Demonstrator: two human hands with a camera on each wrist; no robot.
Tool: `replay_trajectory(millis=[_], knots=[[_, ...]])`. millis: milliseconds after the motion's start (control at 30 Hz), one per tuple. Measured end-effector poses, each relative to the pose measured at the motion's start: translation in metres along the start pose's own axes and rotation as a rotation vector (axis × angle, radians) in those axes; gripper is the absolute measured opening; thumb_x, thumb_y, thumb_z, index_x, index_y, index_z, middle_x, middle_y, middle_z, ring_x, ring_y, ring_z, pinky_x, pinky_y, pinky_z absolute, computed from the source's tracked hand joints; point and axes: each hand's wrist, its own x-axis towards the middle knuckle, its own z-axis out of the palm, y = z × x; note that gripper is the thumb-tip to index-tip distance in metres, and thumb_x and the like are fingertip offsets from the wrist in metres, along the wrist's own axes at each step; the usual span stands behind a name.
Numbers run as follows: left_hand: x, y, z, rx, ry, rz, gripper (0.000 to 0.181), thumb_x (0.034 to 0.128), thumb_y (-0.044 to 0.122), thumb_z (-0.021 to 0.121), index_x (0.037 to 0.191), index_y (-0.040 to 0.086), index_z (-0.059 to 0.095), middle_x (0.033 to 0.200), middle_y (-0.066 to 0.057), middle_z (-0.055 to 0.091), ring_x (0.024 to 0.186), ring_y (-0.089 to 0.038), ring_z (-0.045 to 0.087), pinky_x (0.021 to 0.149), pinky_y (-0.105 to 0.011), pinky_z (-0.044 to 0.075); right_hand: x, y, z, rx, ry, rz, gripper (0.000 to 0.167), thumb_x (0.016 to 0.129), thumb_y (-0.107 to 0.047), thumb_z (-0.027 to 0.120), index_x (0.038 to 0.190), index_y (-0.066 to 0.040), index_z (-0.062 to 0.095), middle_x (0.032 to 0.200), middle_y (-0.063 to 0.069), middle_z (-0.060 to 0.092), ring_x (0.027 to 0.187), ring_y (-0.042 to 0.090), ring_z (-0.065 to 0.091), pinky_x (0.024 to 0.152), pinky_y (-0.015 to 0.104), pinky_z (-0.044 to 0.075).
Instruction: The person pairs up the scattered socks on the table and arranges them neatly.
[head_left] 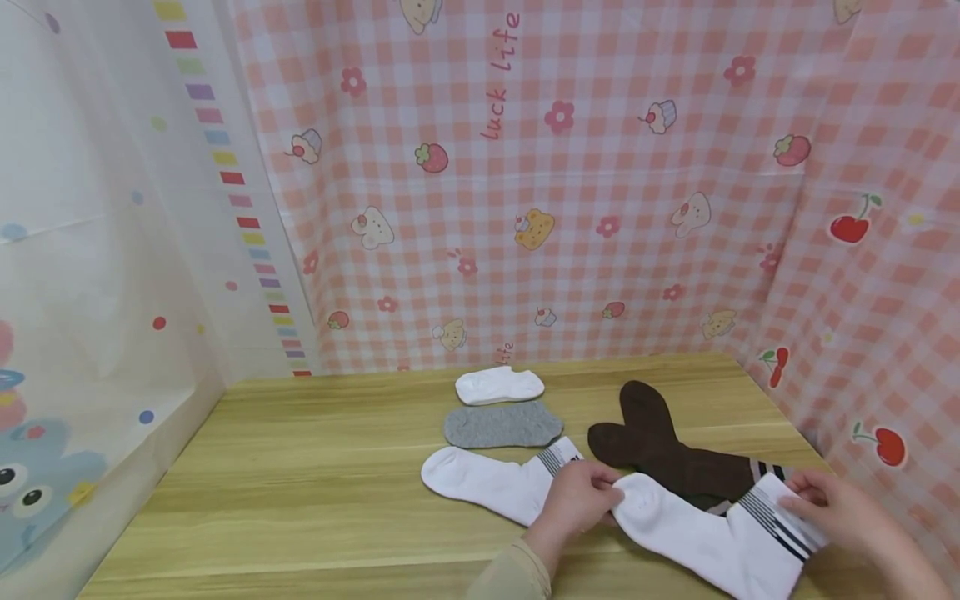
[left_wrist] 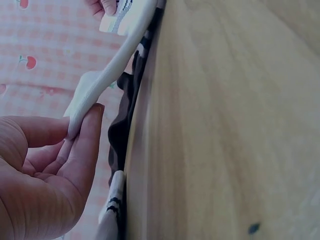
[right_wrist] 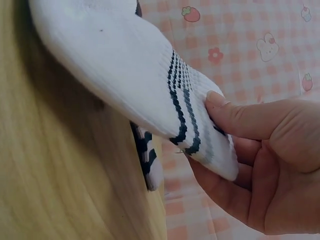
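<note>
White striped sock (head_left: 697, 529) is hanging between my two hands, in front of me and to the right on the tabletop's (head_left: 285, 483) near side. My left grip (head_left: 573, 496) is narrow, pinching the toe between thumb and fingers; my right grip (head_left: 843, 508) is pinching the striped cuff, thumb on the upper face and fingers beneath. From the left grip the foot is running rightward and toward me to the heel, then the leg is bending back up to the right grip, so the long axis is lying slantwise across my body. In the left wrist view the toe end is standing clear of the wood; whether the sagging heel is touching down, I cannot tell.

Matching white sock (head_left: 480, 483) is lying flat on my left, toe pointing left and cuff toward the held toe. My left grip is the nearer one to it, partly covering its leg in the head view. Dark brown socks (head_left: 660, 433) are lying just beyond the held sock, running from between my hands toward the right. Farther off, a grey sock (head_left: 502, 425) and a white low-cut sock (head_left: 498, 386) are resting past the matching one.
</note>
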Motion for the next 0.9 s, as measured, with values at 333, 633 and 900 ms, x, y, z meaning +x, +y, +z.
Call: replay_trajectory(millis=[333,633,900], knots=[[-0.003,0.000,-0.004,-0.048,0.037,0.011,0.009,0.0825,-0.010,0.068,0.088,-0.003,0.072,0.067,0.003,0.060,0.054,-0.008,0.058,0.050,-0.028,0.056,0.000,-0.009,-0.002,-0.031,0.078,-0.072,0.032,0.093,-0.017,0.069,0.107,0.011,0.059,0.089,0.008,0.063,0.082,0.024,0.056,0.067,0.033,0.049],[-0.002,-0.001,-0.015,-0.055,0.083,0.028,0.008,0.0842,-0.007,0.070,0.090,-0.002,0.072,0.072,0.001,0.061,0.063,-0.007,0.059,0.053,-0.028,0.057,-0.002,-0.015,0.004,-0.050,0.257,-0.197,0.019,0.092,-0.011,0.070,0.099,0.005,0.063,0.084,0.007,0.066,0.069,0.005,0.052,0.061,0.026,0.044],[-0.002,-0.003,-0.030,-0.089,0.129,0.046,0.011,0.0849,-0.006,0.069,0.095,-0.004,0.071,0.074,0.000,0.065,0.065,-0.008,0.060,0.056,-0.029,0.058,0.002,-0.030,0.007,-0.042,0.268,-0.195,0.022,0.093,-0.017,0.070,0.101,0.002,0.065,0.086,0.006,0.066,0.072,0.012,0.054,0.061,0.026,0.045]])
